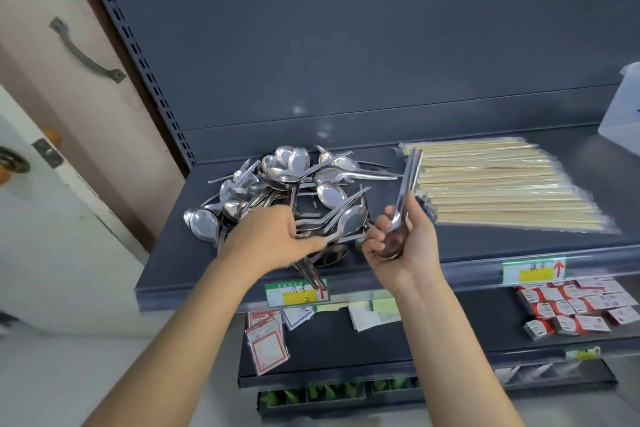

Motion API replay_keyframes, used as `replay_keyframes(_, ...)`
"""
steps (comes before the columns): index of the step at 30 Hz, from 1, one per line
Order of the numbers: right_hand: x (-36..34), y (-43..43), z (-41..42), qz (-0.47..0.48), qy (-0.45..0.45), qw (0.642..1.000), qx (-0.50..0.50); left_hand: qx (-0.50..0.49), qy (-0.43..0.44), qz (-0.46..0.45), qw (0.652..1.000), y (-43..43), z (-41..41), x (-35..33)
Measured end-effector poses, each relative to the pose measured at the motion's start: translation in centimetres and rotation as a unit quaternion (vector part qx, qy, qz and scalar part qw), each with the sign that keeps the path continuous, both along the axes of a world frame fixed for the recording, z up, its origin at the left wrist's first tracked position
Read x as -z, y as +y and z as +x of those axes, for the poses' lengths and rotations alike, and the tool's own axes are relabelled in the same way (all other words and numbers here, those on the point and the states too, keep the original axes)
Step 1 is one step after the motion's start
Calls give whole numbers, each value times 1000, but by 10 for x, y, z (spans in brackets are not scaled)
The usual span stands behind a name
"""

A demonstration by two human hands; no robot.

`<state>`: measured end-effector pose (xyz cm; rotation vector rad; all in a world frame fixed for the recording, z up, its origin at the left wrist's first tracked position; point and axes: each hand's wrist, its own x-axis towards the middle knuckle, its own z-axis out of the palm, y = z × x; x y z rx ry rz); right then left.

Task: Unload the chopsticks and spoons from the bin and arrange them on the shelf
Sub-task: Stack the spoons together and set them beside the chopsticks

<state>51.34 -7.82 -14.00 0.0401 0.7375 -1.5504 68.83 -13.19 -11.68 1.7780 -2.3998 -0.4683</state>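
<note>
A loose heap of steel spoons (287,180) lies on the left half of the dark grey shelf (166,253). Wrapped wooden chopsticks (495,184) lie in a flat stack on the shelf's right half. My left hand (273,239) grips a spoon handle at the front of the heap, thumb on top. My right hand (405,246) holds a nested bunch of spoons (405,191), bowls in the palm and handles pointing up and away. The bin is out of view.
Price labels (298,293) sit on the shelf's front rail. Lower shelves carry small red-and-white packets (575,308) and paper packs (266,340). A white box (623,107) stands at the far right. A door with a handle (86,52) is on the left.
</note>
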Motion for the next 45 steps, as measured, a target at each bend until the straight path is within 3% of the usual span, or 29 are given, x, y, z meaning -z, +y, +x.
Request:
replay_keyframes(5,1,-3,0,12,8,999,35,149,-9,-92,984,24,-16,11)
replay_keyframes(9,-2,-4,0,9,30,999,42,200,-68,-159,965,23,-23,16)
replay_keyframes(17,-10,0,-12,20,123,992,-3,182,-8,-108,977,23,-36,2)
replay_keyframes(22,-12,3,-23,14,204,975,-88,135,110,-94,980,32,-41,-25)
replay_keyframes(26,-15,3,-27,4,236,956,-176,157,280,-122,939,41,-45,-53)
replay_keyframes(28,-20,2,-25,-4,222,954,-200,202,310,-163,915,40,-47,-60)
replay_keyframes(30,-24,3,-21,-15,190,963,-191,267,274,-203,901,36,-51,-54)
replay_keyframes(35,-23,-1,-18,-40,106,986,-118,360,75,-252,895,26,-55,-17)
replay_keyframes(39,-21,-5,-25,-20,25,994,-102,354,131,-275,884,27,-59,-12)
replay_keyframes(42,-16,-7,-35,3,62,996,-71,250,207,-280,903,28,-60,-2)
replay_keyframes(45,-8,-8,-46,20,94,995,-30,200,132,-212,947,23,-67,9)
